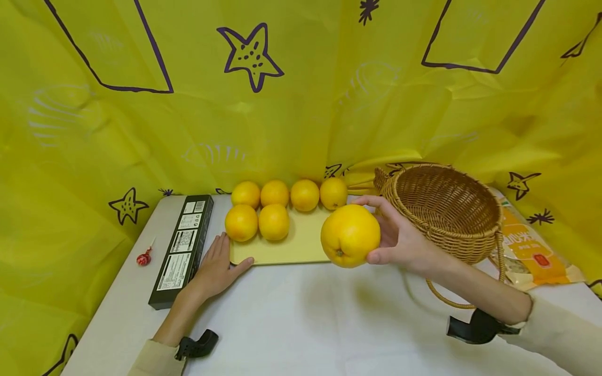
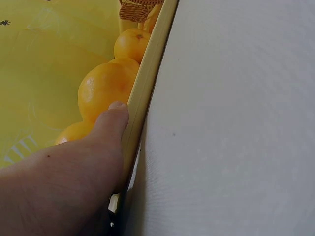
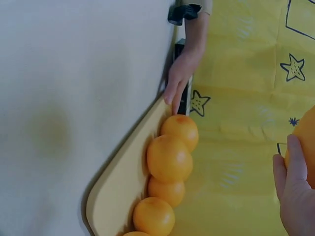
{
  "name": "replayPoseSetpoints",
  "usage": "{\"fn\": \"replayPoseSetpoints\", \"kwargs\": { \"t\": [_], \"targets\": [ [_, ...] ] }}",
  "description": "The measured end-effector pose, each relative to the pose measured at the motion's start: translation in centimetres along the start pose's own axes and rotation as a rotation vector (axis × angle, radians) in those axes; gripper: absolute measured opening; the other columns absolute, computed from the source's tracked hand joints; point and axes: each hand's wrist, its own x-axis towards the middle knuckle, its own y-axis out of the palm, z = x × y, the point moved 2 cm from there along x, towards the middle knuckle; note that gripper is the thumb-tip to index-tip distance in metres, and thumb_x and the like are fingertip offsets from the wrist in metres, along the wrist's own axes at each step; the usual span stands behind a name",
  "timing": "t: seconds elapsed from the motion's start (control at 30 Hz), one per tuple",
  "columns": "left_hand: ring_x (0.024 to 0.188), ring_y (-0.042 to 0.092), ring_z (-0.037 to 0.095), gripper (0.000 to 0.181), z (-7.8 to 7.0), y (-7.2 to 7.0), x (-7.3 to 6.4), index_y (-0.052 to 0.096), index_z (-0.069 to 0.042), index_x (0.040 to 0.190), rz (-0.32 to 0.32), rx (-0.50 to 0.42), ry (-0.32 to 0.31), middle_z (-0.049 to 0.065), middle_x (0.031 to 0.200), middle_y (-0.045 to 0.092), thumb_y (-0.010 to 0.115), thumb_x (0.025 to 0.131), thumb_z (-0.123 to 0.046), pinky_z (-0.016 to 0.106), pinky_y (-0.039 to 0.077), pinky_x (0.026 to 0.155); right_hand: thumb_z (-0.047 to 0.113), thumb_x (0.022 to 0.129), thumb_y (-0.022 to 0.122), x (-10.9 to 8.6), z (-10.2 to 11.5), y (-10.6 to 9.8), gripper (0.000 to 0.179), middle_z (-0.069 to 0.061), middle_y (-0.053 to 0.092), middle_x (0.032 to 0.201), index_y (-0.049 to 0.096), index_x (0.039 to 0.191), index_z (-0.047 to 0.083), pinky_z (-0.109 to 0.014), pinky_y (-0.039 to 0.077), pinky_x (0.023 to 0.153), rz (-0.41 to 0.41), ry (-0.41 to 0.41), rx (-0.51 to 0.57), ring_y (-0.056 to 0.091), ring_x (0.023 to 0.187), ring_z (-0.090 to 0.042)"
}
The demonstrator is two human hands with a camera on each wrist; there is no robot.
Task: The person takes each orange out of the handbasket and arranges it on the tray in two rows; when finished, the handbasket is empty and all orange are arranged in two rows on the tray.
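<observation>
My right hand [image 1: 409, 245] holds a large orange [image 1: 350, 235] between thumb and fingers, raised over the tray's right front part. That orange [image 3: 306, 142] is cut off at the edge of the right wrist view. Resting at the left front corner of the pale yellow tray [image 1: 303, 248] is my left hand [image 1: 217, 271], its fingers along the side and its thumb [image 2: 110, 120] on the front rim. Several oranges [image 1: 275, 194] line the tray's back in a row. Two more, including a front-left orange [image 1: 241, 223], sit before them on the left.
A brown wicker basket [image 1: 451, 240] stands at right, its handle [image 1: 451, 303] hanging down in front. Behind it lies an orange-and-white food packet [image 1: 536, 250]. Left of the tray are a long black box [image 1: 181, 250] and a red-wrapped lollipop [image 1: 144, 257]. Yellow patterned cloth [image 1: 301, 104] hangs behind.
</observation>
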Motion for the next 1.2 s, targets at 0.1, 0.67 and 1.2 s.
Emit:
{"fn": "replayPoseSetpoints", "kwargs": {
  "t": [0.1,0.67,1.2],
  "targets": [
    [0.149,-0.003,0.046,0.105,0.0,0.0,0.0,-0.002,0.011,0.151,-0.002,-0.001,-0.004,0.031,0.160,-0.003,0.046,0.093,-0.062,0.060,0.005,0.121,0.022,0.091,0.069,0.0,-0.2,0.1,0.071,-0.001,0.046,0.139,0.028,0.149,0.020,-0.030,0.055,0.092,0.017,-0.035,0.027,0.057,0.117,-0.014],
    [0.149,-0.002,0.046,0.104,0.1,0.2,0.1,-0.002,0.011,0.151,-0.004,0.010,0.002,0.031,0.160,-0.003,0.046,0.094,-0.061,0.059,0.004,0.121,0.039,0.086,0.072,0.5,-2.1,1.5,0.067,-0.002,0.046,0.133,0.030,0.136,0.025,-0.038,0.057,0.088,0.075,0.060,0.184,0.057,0.113,-0.017],
    [0.149,-0.003,0.046,0.104,0.0,0.2,0.1,-0.003,0.012,0.151,0.006,0.013,-0.009,0.031,0.160,-0.004,0.045,0.094,-0.061,0.058,0.004,0.122,0.012,0.080,0.078,1.0,-2.7,2.7,0.071,-0.011,0.047,0.141,0.031,0.132,0.018,-0.028,0.053,0.094,-0.018,0.096,0.007,0.059,0.116,-0.015]
  ]
}}
